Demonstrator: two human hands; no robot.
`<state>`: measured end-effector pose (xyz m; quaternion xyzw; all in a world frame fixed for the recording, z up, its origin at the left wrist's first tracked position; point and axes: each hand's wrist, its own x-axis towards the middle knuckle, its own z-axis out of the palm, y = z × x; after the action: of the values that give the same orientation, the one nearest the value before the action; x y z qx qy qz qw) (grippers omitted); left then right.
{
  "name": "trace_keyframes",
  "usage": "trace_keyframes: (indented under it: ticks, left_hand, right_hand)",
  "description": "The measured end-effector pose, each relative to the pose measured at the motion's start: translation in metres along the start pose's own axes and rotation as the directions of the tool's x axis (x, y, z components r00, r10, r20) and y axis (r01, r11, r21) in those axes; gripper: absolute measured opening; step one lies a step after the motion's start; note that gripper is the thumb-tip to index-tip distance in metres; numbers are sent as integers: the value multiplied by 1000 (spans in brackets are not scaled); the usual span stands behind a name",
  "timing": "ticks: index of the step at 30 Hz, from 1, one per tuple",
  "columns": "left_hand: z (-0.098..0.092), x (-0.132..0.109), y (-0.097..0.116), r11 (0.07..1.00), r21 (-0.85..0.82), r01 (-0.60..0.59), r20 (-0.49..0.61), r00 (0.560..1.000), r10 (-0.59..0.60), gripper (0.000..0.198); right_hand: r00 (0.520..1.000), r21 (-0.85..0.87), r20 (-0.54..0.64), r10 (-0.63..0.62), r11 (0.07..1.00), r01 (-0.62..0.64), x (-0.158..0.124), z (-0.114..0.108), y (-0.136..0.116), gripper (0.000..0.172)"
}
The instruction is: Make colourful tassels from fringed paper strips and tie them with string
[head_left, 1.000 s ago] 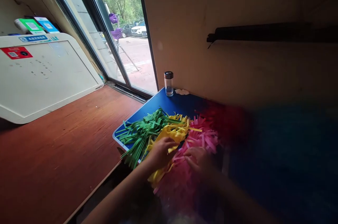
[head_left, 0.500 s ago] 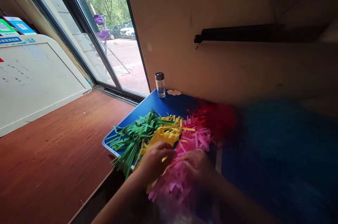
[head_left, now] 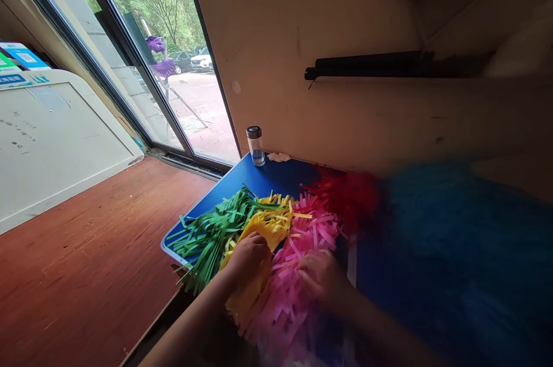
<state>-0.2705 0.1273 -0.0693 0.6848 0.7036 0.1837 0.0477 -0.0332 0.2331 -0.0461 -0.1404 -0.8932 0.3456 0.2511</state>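
Note:
Piles of cut paper strips lie side by side on a blue table (head_left: 224,188): green strips (head_left: 211,229), yellow strips (head_left: 268,223), pink strips (head_left: 306,240) and a blurred red pile (head_left: 349,194). My left hand (head_left: 248,257) rests curled on the yellow strips near their front end, fingers closed on them. My right hand (head_left: 322,280) lies on the pink strips, fingers bent down into them; it is blurred.
A small clear jar with a black lid (head_left: 256,147) stands at the table's far corner beside a white scrap (head_left: 279,156). A wooden wall with a black rod (head_left: 389,64) backs the table. Red-brown floor (head_left: 86,275), a white cabinet (head_left: 56,142) and a glass door (head_left: 173,67) lie left.
The view has swung right and slightly up. My left hand has slid down from the yellow pile's middle to its front end; my right hand has stayed on the pink strips.

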Motion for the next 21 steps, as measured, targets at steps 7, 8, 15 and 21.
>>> trace_keyframes:
  ticks: [7, 8, 15, 21]
  left_hand:
    - [-3, -3, -7, 997, -51, 59, -101, 993, -64, 18]
    - [-4, -3, -8, 997, -61, 48, -96, 994, -54, 19]
    - [-10, -7, -11, 996, -65, 58, -110, 992, -65, 20]
    - [-19, -9, -5, 988, -73, 133, -120, 983, -141, 21]
  right_hand:
    - [1000, -7, -9, -26, 1000, 26, 4, 5, 0, 13]
    - [1000, -10, -8, -24, 1000, 24, 4, 6, 0, 13]
    - [1000, -17, 13, -6, 1000, 6, 4, 10, -3, 11]
    - [1000, -97, 17, -23, 995, 25, 23, 19, -13, 19]
